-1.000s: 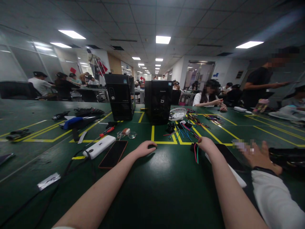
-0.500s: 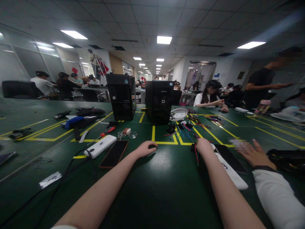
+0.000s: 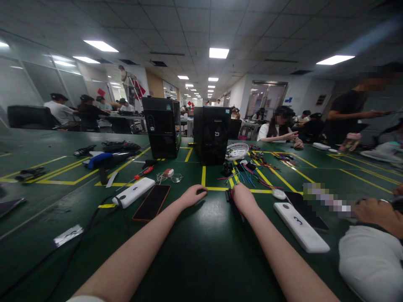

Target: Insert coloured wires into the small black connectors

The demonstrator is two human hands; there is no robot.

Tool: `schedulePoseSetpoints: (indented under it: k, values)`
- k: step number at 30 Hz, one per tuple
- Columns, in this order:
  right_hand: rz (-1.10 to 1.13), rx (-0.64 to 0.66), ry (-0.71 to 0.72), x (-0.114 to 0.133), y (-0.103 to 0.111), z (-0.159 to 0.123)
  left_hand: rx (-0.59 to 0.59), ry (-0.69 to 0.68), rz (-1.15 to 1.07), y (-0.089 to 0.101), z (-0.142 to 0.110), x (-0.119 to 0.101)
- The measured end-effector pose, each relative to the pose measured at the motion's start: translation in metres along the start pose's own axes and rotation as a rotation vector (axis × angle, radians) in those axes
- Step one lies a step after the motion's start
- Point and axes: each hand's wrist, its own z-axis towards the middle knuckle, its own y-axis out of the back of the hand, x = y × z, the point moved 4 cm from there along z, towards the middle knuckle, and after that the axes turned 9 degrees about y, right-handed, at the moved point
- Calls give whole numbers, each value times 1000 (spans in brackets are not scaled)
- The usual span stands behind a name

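Note:
My right hand [image 3: 243,197] is closed on a small black connector [image 3: 229,195] with thin coloured wires; red and green wire ends hang below the fingers. My left hand [image 3: 192,196] rests on the green table [image 3: 201,247], holding nothing, thumb and curved fingers apart. The two hands face each other with a short space between them. Behind the right hand lies a bunch of coloured wires [image 3: 245,173] with black connectors. Left of my left hand are a dark phone [image 3: 152,203] in a brown-edged case and a white power bank [image 3: 134,192].
Two black computer towers [image 3: 162,130] stand ahead, near a white basket [image 3: 236,151]. Glasses [image 3: 171,177] and a red screwdriver [image 3: 143,173] lie leftward. At right are another white power bank [image 3: 300,228], a black phone [image 3: 307,209] and a co-worker's hand [image 3: 376,214].
My right hand has moved left with the connector, toward my left hand, which has stayed put. The co-worker's hand has shifted right, away from the black phone.

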Motion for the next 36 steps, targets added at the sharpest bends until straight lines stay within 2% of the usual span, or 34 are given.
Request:
schedulePoseSetpoints:
  k: [3,6,9,23,30,36]
  values:
    - [4,-52,284,48,-5,-4,-80,34,-28,0,4,6]
    - [-6,-121,424,76,-8,-10,-63,25,-53,0,5,6]
    - [-13,-164,481,88,-8,-14,-20,3,-60,0,3,3]
    - [-16,-107,484,100,-2,-17,-81,14,89,-1,3,-3]
    - [47,-96,372,104,-1,-23,-50,24,63,0,1,-5]
    - [27,-171,341,105,-5,-25,-52,-3,63,-2,4,-2]
